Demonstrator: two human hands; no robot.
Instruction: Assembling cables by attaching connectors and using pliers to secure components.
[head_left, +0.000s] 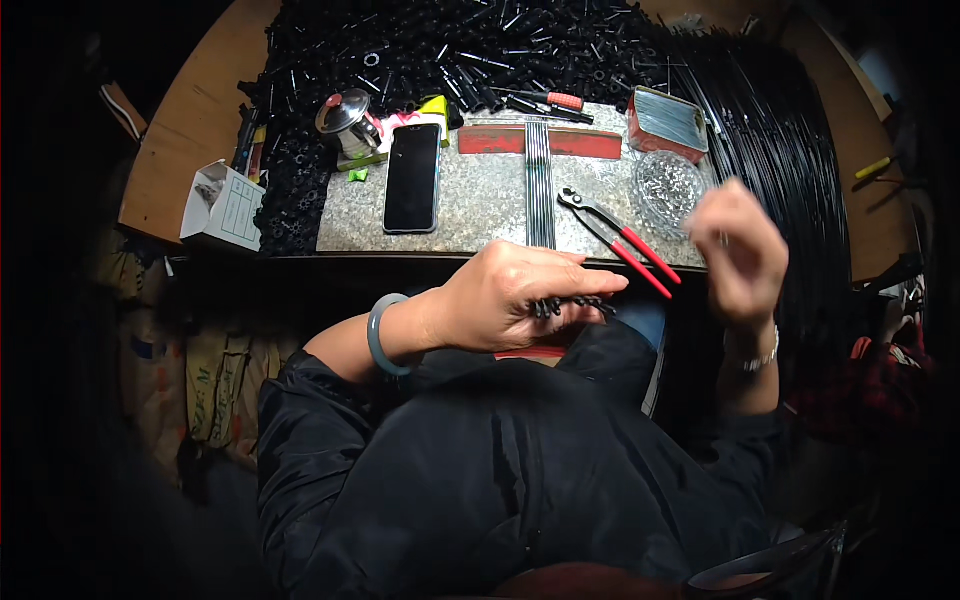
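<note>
My left hand (520,290) is closed around a bunch of small, dark, thin pieces (570,305) whose ends stick out below the fingers; their kind is too small to tell. It is held in front of the work board's near edge. Slightly blurred, my right hand (745,250) hovers by a round clear dish (668,185) of small silvery parts, its fingers curled together; what they pinch is too small to make out. Between the hands lie pliers (625,245) with red handles. Just beyond my left hand, several thin metal rods (540,185) lie side by side across a red bar (490,140).
A phone (412,180), a lidded metal cup (348,125) and a white box (222,208) are at left. A red tin (667,125) stands behind the dish. Black tubular parts (450,50) heap along the back; long black rods (770,140) fill the right.
</note>
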